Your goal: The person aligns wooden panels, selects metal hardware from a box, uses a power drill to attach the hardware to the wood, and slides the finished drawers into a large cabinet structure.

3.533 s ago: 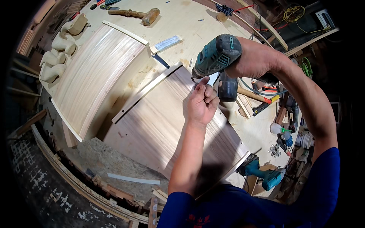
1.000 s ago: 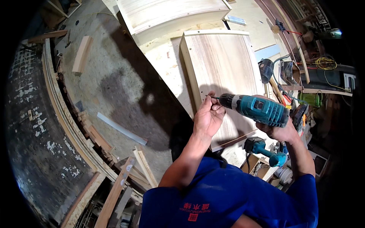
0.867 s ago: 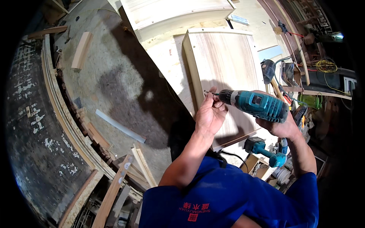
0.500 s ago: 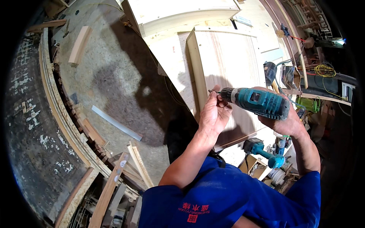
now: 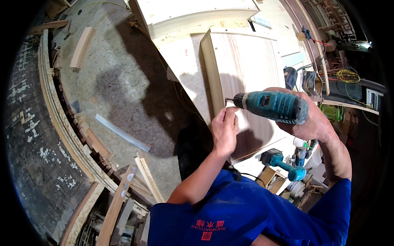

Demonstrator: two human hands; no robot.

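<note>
A teal and black cordless drill (image 5: 273, 105) is gripped in my right hand (image 5: 312, 119). It lies level above the wooden box, its chuck and short bit pointing left. My left hand (image 5: 225, 133) is just below the chuck, over the box's left edge, fingers curled in and thumb pressed against them. Whatever those fingers hold, if anything, is hidden. The pale wooden box (image 5: 242, 53), with a grained top panel and small dark screw spots along its edges, rests on a light work surface (image 5: 186, 61).
A second teal cordless tool (image 5: 283, 163) lies near my right side, beside a box of small parts (image 5: 271, 178). Another pale wooden box (image 5: 201, 12) stands at the far end. Offcuts (image 5: 82, 48) and a pale strip (image 5: 123, 133) lie on the floor to the left.
My left hand has drawn down and away from the bit, its fingers curling from spread to closed. The drill has shifted slightly left and up with my right hand.
</note>
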